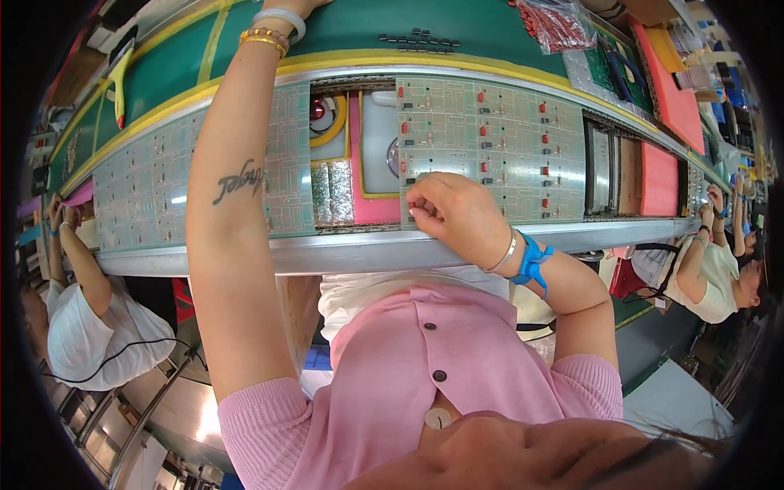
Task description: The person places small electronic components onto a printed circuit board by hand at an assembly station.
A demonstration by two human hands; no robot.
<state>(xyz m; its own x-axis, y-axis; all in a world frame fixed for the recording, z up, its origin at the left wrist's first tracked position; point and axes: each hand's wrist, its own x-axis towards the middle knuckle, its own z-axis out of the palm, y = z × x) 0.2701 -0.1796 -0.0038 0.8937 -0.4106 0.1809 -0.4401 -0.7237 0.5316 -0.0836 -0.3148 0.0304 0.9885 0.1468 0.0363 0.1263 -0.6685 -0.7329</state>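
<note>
Observed pale-green, rectangular circuit panel (513, 135) dotted red and black, near-left corner directly under curled fingers of right hand (464, 214); cannot tell if pinching. Noted left hand (299, 6) beyond panel's far-left corner, cropped; cannot tell grip.

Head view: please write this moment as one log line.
right hand: at circuit board's lower-left corner | left hand: mostly beyond top edge | black parts: on green surface
</note>
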